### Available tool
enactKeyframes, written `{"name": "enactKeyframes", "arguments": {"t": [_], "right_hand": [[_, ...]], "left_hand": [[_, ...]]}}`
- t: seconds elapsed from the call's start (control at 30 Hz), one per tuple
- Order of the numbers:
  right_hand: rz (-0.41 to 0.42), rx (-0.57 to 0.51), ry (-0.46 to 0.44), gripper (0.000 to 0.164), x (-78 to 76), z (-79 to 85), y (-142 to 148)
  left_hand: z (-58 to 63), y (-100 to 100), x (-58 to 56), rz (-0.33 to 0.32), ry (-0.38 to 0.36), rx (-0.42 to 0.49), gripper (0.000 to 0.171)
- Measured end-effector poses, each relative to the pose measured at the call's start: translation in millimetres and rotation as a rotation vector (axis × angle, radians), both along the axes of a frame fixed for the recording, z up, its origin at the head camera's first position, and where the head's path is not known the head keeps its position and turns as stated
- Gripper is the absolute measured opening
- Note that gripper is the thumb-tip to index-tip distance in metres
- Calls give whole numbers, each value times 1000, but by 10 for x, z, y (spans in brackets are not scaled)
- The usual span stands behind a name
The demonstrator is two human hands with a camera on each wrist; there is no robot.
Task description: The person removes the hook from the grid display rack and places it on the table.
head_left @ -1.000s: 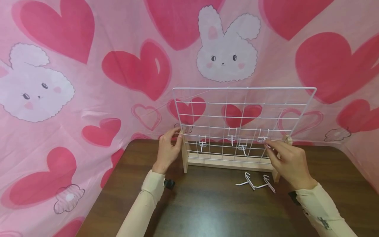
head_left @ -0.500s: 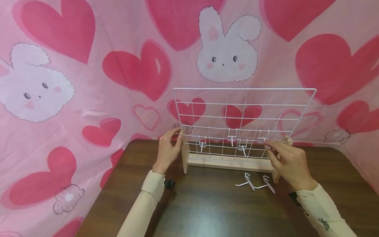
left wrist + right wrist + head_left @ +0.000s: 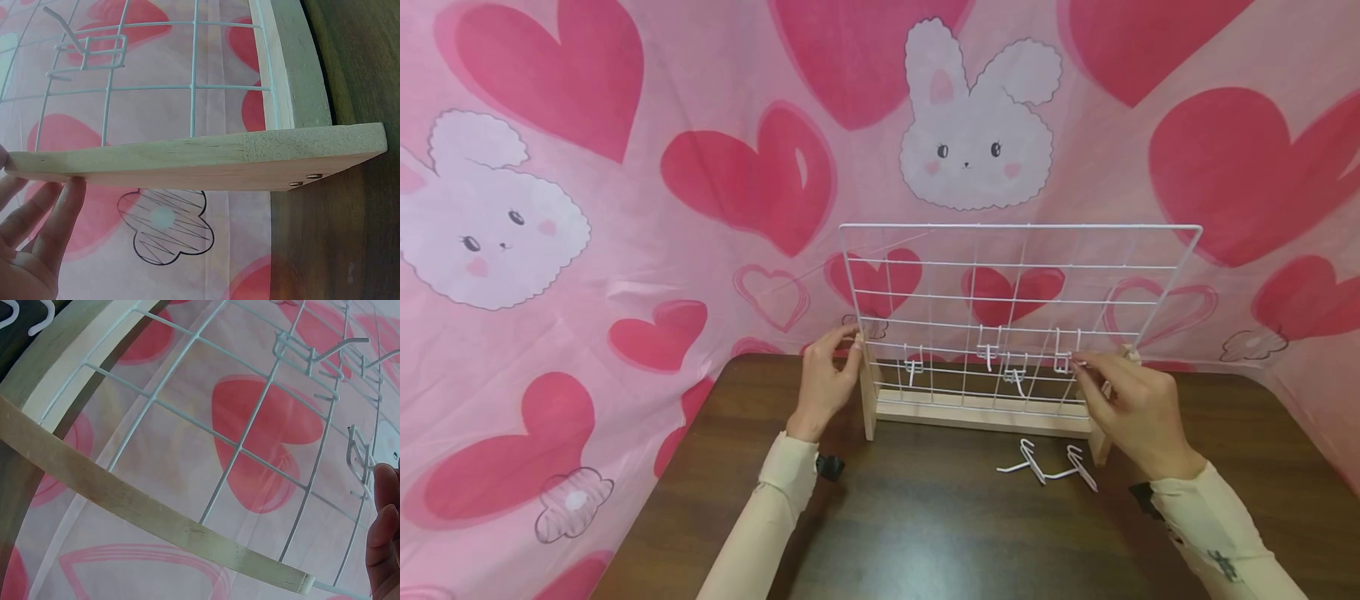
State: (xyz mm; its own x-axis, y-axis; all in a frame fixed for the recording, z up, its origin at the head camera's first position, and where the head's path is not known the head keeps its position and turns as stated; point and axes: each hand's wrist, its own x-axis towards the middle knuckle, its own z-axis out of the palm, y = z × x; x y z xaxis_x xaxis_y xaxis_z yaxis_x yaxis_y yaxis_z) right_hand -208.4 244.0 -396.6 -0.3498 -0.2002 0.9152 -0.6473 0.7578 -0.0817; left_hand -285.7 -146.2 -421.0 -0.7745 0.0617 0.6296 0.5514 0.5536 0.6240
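Observation:
A white wire grid panel (image 3: 1022, 226) stands in a pale wooden base on the table. My left hand (image 3: 829, 379) holds the top of the left wooden side post (image 3: 869, 400), its thumb on one face and fingers (image 3: 67, 209) against the other. With thumb and fingertips, my right hand (image 3: 1131, 408) pinches the prong of a white wire hook (image 3: 1063, 362) near the panel's right side. That hook's two upper bends sit at a horizontal wire. Other hooks hang on the grid: one at left (image 3: 913, 367), one mid-panel (image 3: 988, 352) and one slightly lower (image 3: 1015, 373).
Two loose white hooks, one nearer the middle (image 3: 1030, 461) and one to its right (image 3: 1081, 468), lie on the brown wooden table (image 3: 910, 517) before the base. A pink cloth (image 3: 715, 75) with hearts and rabbits hangs behind.
The pinched hook's frame has swung down from a tilt and now lies flatter against the grid. My right hand shifted only slightly; the left hand stays on the post.

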Motion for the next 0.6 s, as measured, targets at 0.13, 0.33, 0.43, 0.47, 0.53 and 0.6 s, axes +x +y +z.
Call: {"name": "enactKeyframes", "arguments": {"t": [0.13, 0.33, 0.43, 0.47, 0.53, 0.6], "right_hand": [[-1, 1, -2, 41, -4, 12, 4], [7, 6, 7, 40, -7, 45, 18], [13, 2, 12, 40, -17, 69, 19], [11, 5, 12, 40, -23, 77, 18], [3, 9, 9, 39, -39, 94, 19], [-2, 5, 2, 39, -46, 102, 29]], "left_hand": [[-7, -4, -6, -10, 9, 8, 24], [-14, 1, -16, -14, 20, 11, 24], [-17, -2, -17, -18, 17, 10, 24], [-20, -5, -18, -18, 16, 10, 24], [-24, -11, -21, -14, 9, 11, 25], [-30, -11, -25, -12, 2, 7, 25]]}}
